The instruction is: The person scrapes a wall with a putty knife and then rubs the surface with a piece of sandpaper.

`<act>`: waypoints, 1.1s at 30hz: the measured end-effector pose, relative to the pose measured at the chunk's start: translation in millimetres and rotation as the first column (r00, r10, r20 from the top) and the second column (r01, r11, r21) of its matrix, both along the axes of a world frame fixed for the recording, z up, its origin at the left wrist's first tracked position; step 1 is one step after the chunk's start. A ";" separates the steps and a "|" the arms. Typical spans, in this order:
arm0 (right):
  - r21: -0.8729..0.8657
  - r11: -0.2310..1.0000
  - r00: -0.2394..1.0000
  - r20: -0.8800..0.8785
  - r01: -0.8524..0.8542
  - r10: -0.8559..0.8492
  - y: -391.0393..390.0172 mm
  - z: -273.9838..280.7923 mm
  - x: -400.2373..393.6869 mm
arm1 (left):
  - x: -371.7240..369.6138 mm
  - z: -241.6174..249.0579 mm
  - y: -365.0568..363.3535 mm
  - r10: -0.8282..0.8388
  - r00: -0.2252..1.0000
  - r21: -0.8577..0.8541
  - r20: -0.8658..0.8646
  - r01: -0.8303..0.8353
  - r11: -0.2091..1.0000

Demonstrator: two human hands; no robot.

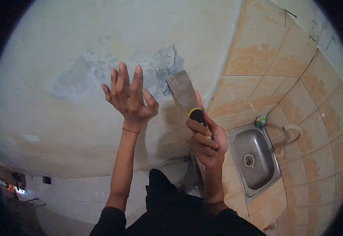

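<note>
My right hand (pixel 207 139) is wrapped round the black and yellow handle of a putty knife (pixel 182 88). The wide metal blade points up and left, its edge at the right end of a rough grey patch (pixel 155 65) on the pale wall (pixel 81 129). Whether the blade touches the wall is hard to tell. My left hand (pixel 130 92), fingers spread and holding nothing, is in front of the patch's lower middle and hides part of it. A thin dark cord circles the left wrist.
To the right, a steel sink (pixel 254 157) is set in a tiled counter (pixel 232 175), with a faucet (pixel 293 133) and a small green packet (pixel 260 120) beside it. Orange-beige tiles (pixel 313 90) cover the adjoining wall. Dark nails (pixel 290 13) stick out at upper right.
</note>
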State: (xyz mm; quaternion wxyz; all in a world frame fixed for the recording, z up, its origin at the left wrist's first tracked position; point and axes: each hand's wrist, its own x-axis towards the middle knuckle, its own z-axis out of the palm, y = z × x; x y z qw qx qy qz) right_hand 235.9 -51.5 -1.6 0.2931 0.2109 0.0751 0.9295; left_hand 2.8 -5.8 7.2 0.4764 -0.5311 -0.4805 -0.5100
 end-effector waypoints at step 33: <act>0.086 0.996 1.000 -0.002 -0.001 0.001 3.4 6.6 -4.9 | 2.5 0.3 1.2 0.019 1.000 0.006 0.008 -0.019 1.000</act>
